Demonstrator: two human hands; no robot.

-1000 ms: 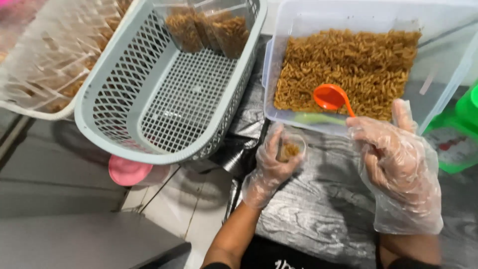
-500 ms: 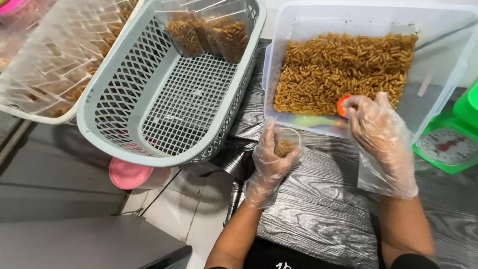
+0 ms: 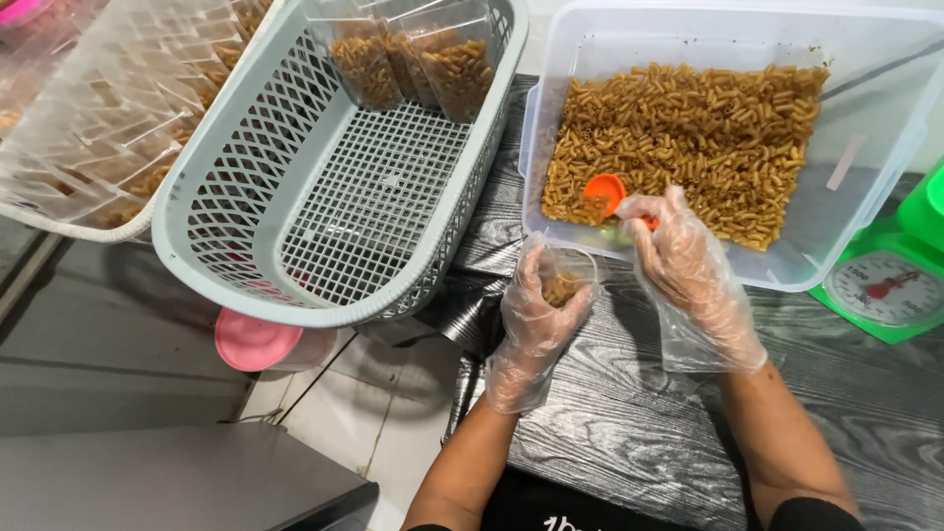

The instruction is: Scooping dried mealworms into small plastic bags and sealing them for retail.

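Note:
Both my hands wear loose clear plastic gloves. My left hand (image 3: 539,317) holds a small clear bag (image 3: 563,283) with some brown macaroni in its bottom, just in front of a clear plastic tub (image 3: 875,108). The tub is filled with brown seasoned macaroni (image 3: 698,138). My right hand (image 3: 688,275) grips the handle of an orange scoop (image 3: 602,194), whose bowl rests in the macaroni at the tub's near left corner.
A grey mesh basket (image 3: 295,246) at the left holds a few filled clear bags (image 3: 413,59) at its far end. A white basket (image 3: 59,147) with more bags lies further left. A green kitchen scale (image 3: 890,285) stands at right. A pink bowl (image 3: 254,341) sits below.
My right hand has moved forward from the table to the tub and taken hold of the orange scoop, pushing it into the macaroni. My left hand has kept the bag in place.

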